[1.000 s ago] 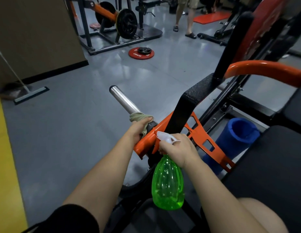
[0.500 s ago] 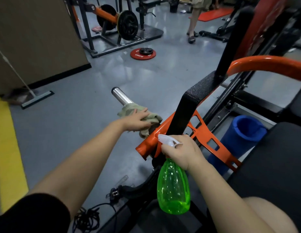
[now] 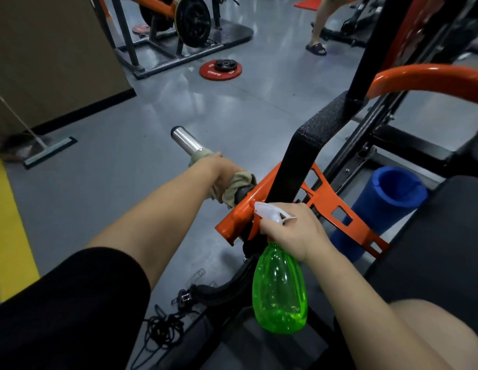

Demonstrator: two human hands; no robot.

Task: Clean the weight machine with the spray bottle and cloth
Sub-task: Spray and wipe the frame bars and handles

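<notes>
The weight machine has an orange frame [image 3: 262,194] and a black upright arm [image 3: 310,153]. A chrome weight peg [image 3: 185,141] sticks out from it toward the upper left. My left hand [image 3: 219,168] grips a beige cloth [image 3: 236,186] wrapped around the peg, close to the orange frame. My right hand [image 3: 291,231] holds the neck of a green spray bottle [image 3: 279,289] with a white trigger head [image 3: 270,212]. The bottle hangs just below the orange frame.
A blue foam roller [image 3: 384,206] and a black seat pad [image 3: 432,249] sit at the right. On the grey floor lie a red weight plate [image 3: 220,69], a squeegee [image 3: 50,152] and a tangled black cord [image 3: 163,329]. A person's legs [image 3: 319,28] stand behind.
My left hand slid the cloth outward along the chrome peg, then back and wrapped round it near the orange frame. The spray bottle has stayed in place.
</notes>
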